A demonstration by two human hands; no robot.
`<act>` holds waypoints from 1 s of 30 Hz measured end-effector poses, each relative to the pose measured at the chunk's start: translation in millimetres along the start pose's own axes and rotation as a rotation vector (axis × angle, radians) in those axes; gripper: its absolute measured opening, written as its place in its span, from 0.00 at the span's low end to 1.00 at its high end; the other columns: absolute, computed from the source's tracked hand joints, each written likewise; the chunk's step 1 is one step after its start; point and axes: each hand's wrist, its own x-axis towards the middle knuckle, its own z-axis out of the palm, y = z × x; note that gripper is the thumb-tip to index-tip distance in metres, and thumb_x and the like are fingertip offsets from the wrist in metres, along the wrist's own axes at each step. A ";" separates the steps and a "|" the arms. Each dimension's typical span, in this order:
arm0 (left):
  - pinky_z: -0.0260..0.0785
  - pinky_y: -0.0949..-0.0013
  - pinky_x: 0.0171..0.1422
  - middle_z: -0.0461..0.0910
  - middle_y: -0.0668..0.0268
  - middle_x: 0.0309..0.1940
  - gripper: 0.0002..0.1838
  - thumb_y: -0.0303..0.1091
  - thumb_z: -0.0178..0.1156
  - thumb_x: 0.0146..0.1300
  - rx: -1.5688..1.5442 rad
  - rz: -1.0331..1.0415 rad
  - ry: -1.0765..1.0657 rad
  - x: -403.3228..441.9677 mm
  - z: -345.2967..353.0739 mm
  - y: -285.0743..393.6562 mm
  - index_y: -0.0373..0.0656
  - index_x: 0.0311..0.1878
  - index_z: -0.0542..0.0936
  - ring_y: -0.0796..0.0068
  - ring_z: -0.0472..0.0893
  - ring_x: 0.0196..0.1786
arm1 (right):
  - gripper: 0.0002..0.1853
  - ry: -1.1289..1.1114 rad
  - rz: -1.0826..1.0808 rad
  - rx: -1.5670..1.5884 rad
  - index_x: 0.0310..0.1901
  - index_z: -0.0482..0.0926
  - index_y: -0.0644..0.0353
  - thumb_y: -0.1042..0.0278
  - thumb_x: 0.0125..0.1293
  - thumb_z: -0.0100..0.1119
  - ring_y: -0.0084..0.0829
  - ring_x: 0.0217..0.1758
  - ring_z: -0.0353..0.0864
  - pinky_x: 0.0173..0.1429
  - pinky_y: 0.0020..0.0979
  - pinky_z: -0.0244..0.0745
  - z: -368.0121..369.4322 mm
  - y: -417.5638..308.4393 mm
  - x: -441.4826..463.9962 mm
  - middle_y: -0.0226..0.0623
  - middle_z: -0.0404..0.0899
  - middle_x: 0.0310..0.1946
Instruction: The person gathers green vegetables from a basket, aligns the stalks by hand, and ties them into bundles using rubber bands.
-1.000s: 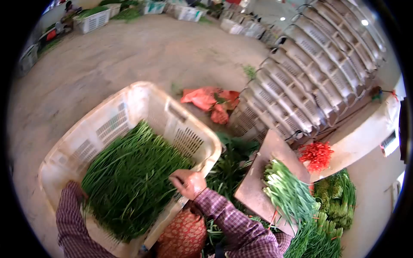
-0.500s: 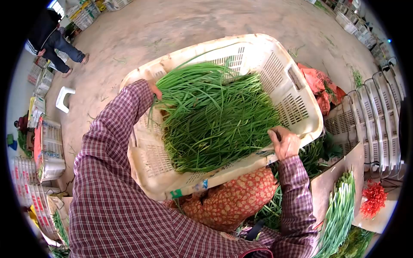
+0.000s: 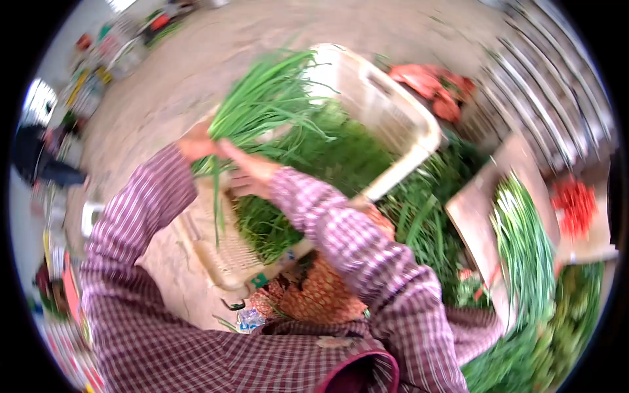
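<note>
My left hand (image 3: 195, 143) is closed around the stem end of a bunch of long green chives (image 3: 265, 98), whose leaves fan out up and to the right. Beside it, my right hand (image 3: 254, 173) reaches across with fingers stretched toward the stems, its fingertips at the bunch; motion blurs them. Below both hands is a cream plastic basket (image 3: 393, 118) with slotted walls, tilted, more chives (image 3: 347, 154) lying inside. A few leaves hang down from my left hand over the basket's near left corner.
A red patterned cloth (image 3: 318, 291) lies below the basket. To the right are loose greens (image 3: 426, 223), a board (image 3: 478, 196), a bundle of pale-stemmed greens (image 3: 524, 249), red ties (image 3: 575, 206) and stacked crates (image 3: 524, 92). A person (image 3: 39, 154) is at far left.
My right hand has let go of the basket's near rim and moved left to the bunch. My left hand now holds chives lifted above the basket. The view has turned.
</note>
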 end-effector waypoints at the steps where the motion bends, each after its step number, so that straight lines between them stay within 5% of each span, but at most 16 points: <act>1: 0.74 0.63 0.51 0.79 0.57 0.48 0.33 0.29 0.70 0.46 -0.006 0.030 0.027 -11.5 19.0 21.1 0.33 0.58 0.72 0.68 0.79 0.47 | 0.63 0.063 -0.047 0.087 0.73 0.37 0.61 0.20 0.50 0.52 0.55 0.75 0.45 0.74 0.53 0.49 2.3 8.1 2.1 0.65 0.38 0.71; 4: 0.70 0.65 0.57 0.79 0.58 0.47 0.31 0.31 0.70 0.48 0.121 0.171 -0.131 -30.2 59.8 42.9 0.32 0.56 0.72 0.68 0.78 0.51 | 0.69 0.510 -0.141 0.292 0.70 0.43 0.72 0.25 0.41 0.65 0.51 0.72 0.53 0.75 0.47 0.50 17.3 27.9 -9.5 0.61 0.47 0.70; 7: 0.67 0.65 0.61 0.78 0.58 0.49 0.33 0.35 0.71 0.48 0.113 0.196 -0.218 -59.1 89.7 99.2 0.31 0.56 0.71 0.67 0.76 0.54 | 0.62 0.455 -0.439 0.326 0.68 0.52 0.74 0.32 0.45 0.69 0.45 0.72 0.56 0.73 0.41 0.56 24.9 28.2 -74.2 0.61 0.55 0.67; 9: 0.66 0.66 0.62 0.76 0.57 0.51 0.35 0.38 0.72 0.48 0.126 0.170 -0.254 -81.2 105.2 128.0 0.31 0.58 0.69 0.66 0.75 0.56 | 0.47 0.542 -0.508 0.301 0.60 0.69 0.72 0.36 0.51 0.64 0.38 0.58 0.74 0.65 0.34 0.65 27.6 31.9 -100.7 0.53 0.75 0.53; 12: 0.65 0.66 0.63 0.71 0.57 0.58 0.44 0.40 0.72 0.48 0.284 0.395 -0.238 -111.2 124.5 164.6 0.32 0.65 0.61 0.65 0.74 0.57 | 0.39 0.467 -0.519 0.379 0.54 0.73 0.75 0.43 0.52 0.64 0.37 0.50 0.79 0.58 0.34 0.71 26.7 25.0 -162.7 0.51 0.79 0.46; 14: 0.64 0.66 0.64 0.65 0.56 0.62 0.52 0.40 0.72 0.49 0.072 0.303 -0.421 -134.3 137.8 187.1 0.33 0.70 0.51 0.65 0.72 0.59 | 0.33 0.445 -0.556 0.416 0.47 0.76 0.72 0.47 0.51 0.64 0.36 0.41 0.81 0.49 0.37 0.76 33.1 25.8 -205.4 0.47 0.80 0.39; 16: 0.66 0.66 0.62 0.70 0.57 0.59 0.56 0.38 0.72 0.49 0.053 0.204 -0.561 -157.5 155.3 208.0 0.37 0.74 0.45 0.69 0.76 0.55 | 0.30 0.417 -0.529 0.484 0.45 0.75 0.70 0.48 0.51 0.65 0.35 0.37 0.80 0.45 0.38 0.77 23.6 38.5 -230.6 0.43 0.80 0.35; 18: 0.70 0.67 0.56 0.78 0.56 0.50 0.49 0.34 0.72 0.50 0.138 0.149 -0.597 -177.1 165.9 225.8 0.40 0.72 0.53 0.70 0.80 0.48 | 0.26 0.372 -0.526 0.499 0.45 0.76 0.59 0.46 0.53 0.64 0.36 0.32 0.80 0.42 0.42 0.78 18.2 56.3 -261.2 0.40 0.78 0.31; 20: 0.72 0.68 0.49 0.82 0.56 0.41 0.42 0.32 0.72 0.49 0.375 0.339 -0.640 -178.2 165.5 238.5 0.41 0.68 0.64 0.72 0.81 0.41 | 0.30 0.545 -0.410 0.508 0.51 0.73 0.57 0.44 0.53 0.63 0.36 0.39 0.78 0.46 0.47 0.76 18.6 79.7 -289.5 0.40 0.76 0.41; 21: 0.73 0.68 0.45 0.83 0.57 0.34 0.36 0.34 0.73 0.49 0.448 0.559 -0.576 -177.0 165.2 241.0 0.42 0.64 0.71 0.72 0.82 0.38 | 0.31 0.434 -0.354 0.538 0.54 0.72 0.57 0.46 0.53 0.63 0.35 0.41 0.77 0.48 0.48 0.77 13.5 89.7 -309.0 0.41 0.74 0.44; 24: 0.67 0.61 0.61 0.77 0.54 0.53 0.52 0.42 0.78 0.37 0.624 0.917 -0.332 -192.3 178.4 282.4 0.41 0.68 0.64 0.62 0.76 0.57 | 0.30 0.234 -0.422 0.672 0.58 0.70 0.60 0.49 0.58 0.56 0.31 0.35 0.78 0.41 0.44 0.81 4.9 125.6 -347.1 0.36 0.77 0.37; 29: 0.46 0.47 0.74 0.57 0.51 0.69 0.63 0.58 0.74 0.37 0.974 1.254 -0.374 -177.6 237.0 294.7 0.39 0.72 0.51 0.54 0.55 0.73 | 0.33 0.227 -0.343 0.535 0.60 0.69 0.66 0.48 0.60 0.51 0.28 0.30 0.76 0.34 0.30 0.77 34.0 140.7 -402.7 0.33 0.77 0.35; 30: 0.41 0.42 0.75 0.52 0.52 0.72 0.67 0.60 0.74 0.35 1.060 1.309 -0.454 -173.1 248.4 292.6 0.40 0.74 0.47 0.52 0.50 0.75 | 0.26 0.106 -0.336 0.540 0.53 0.75 0.61 0.49 0.61 0.53 0.27 0.32 0.80 0.32 0.28 0.79 24.1 157.3 -402.1 0.37 0.80 0.38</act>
